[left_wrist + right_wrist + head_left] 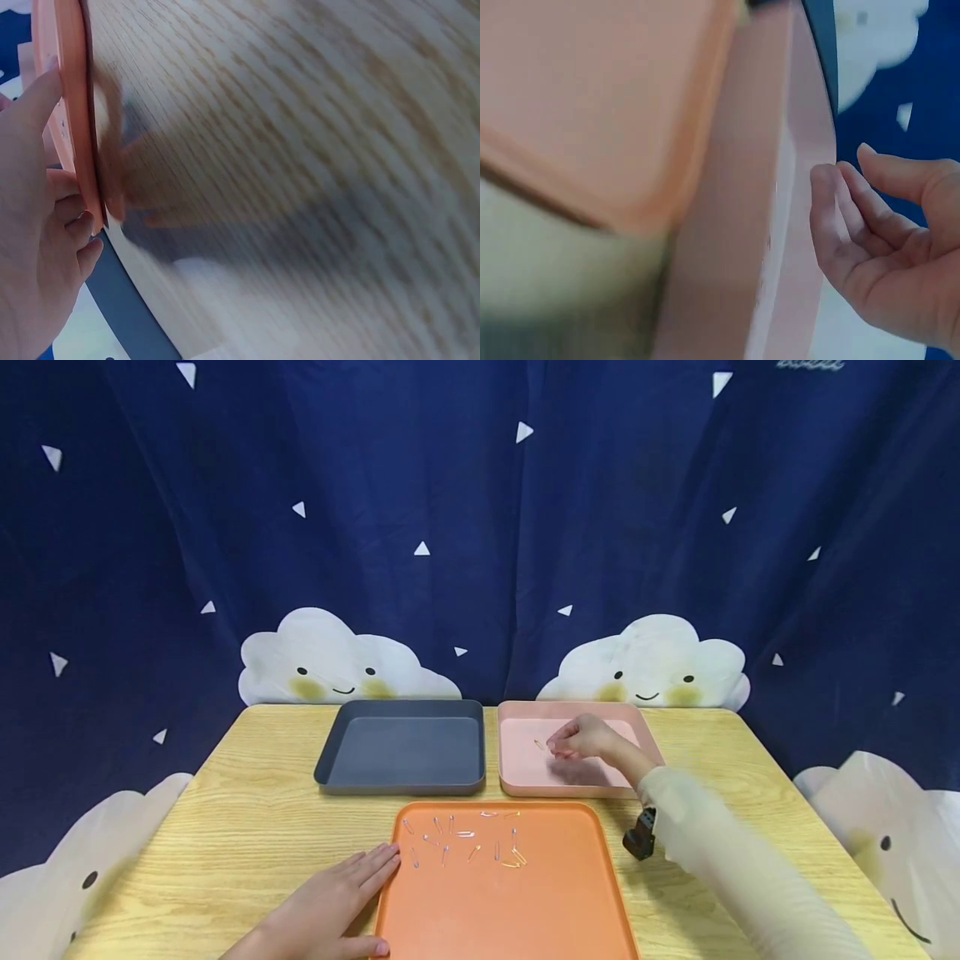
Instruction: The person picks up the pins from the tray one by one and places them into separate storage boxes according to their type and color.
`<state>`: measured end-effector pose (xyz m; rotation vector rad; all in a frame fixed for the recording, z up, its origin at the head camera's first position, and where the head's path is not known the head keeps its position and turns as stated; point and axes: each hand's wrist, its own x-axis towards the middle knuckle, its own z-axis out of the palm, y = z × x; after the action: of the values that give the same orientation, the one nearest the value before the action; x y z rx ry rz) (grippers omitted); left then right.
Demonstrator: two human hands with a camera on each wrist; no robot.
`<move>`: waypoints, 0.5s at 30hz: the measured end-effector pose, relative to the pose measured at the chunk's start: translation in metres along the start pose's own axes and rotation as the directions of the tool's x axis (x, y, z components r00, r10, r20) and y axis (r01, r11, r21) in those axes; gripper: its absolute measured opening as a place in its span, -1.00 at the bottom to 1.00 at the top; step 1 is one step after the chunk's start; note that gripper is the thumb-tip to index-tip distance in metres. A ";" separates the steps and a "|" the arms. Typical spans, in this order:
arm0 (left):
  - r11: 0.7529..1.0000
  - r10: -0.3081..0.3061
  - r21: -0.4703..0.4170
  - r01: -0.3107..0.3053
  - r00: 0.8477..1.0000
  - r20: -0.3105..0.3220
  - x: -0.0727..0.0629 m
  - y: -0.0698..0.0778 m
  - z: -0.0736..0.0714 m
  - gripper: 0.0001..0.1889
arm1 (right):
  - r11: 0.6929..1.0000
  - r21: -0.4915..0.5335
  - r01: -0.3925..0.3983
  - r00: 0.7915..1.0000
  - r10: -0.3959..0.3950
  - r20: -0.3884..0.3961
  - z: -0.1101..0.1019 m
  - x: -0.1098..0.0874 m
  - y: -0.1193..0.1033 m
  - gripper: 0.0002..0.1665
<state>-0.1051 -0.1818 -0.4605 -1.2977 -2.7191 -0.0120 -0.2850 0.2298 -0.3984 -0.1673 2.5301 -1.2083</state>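
Observation:
Flat on the table, an orange tray (502, 910) carries several silver and gold safety pins (466, 834) in its far half. My left hand (330, 902) rests against its left rim with fingers extended; the left wrist view shows the fingers (64, 202) touching that rim. Over the pink tray (517, 768) is my right hand (588, 739), its fingers loosely bent. A gold safety pin (539, 744) shows just left of those fingertips; whether it lies on the tray floor or is in the air I cannot tell. In the right wrist view the thumb (900, 172) stands apart from the fingers, with nothing visible between them.
A dark grey tray (408, 752) stands left of the pink one, at the table's far side. Under the right forearm a small black object (640, 835) shows beside the sleeve. Behind the wooden table (247, 810) hangs a blue curtain (405, 468) with clouds.

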 end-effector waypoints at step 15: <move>1.000 0.006 0.018 -0.006 1.000 -0.028 0.001 0.001 0.000 -0.08 | 0.966 -0.044 0.255 0.958 -0.246 0.150 0.087 -0.080 -0.015 -0.87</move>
<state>-0.1045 -0.1805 -0.4608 -1.2910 -2.6855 -0.0058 -0.1802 0.1761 -0.4184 -0.5856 2.4759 -1.1589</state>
